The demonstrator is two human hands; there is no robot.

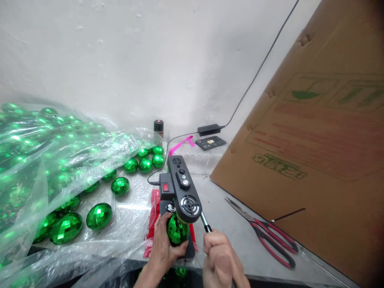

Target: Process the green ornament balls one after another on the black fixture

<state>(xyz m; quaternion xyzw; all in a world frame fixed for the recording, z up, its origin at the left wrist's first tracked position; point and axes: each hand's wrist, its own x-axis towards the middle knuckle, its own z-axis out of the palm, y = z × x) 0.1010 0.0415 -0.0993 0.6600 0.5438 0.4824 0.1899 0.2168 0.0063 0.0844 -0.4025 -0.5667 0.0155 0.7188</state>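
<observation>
A shiny green faceted ball ornament (177, 230) sits under the head of a black benchtop machine (185, 182). My left hand (163, 242) is closed around the ball from the left and below. The machine has round vents on top and a red switch (165, 187) on its side box. On the right, my right hand (220, 256) grips a lever handle (206, 222) with a metal shaft that runs up to the machine's head. Red plastic (153, 218) lies beneath the machine's base. The ball's top is hidden by the machine.
A clear plastic bag (75, 156) full of green balls covers the left side, with loose balls (99, 216) before it. Scissors (270, 236) lie at right beside a large cardboard box (300, 160). Behind stand a small dark bottle (158, 127), a power adapter (209, 129) and a phone-like slab (211, 143).
</observation>
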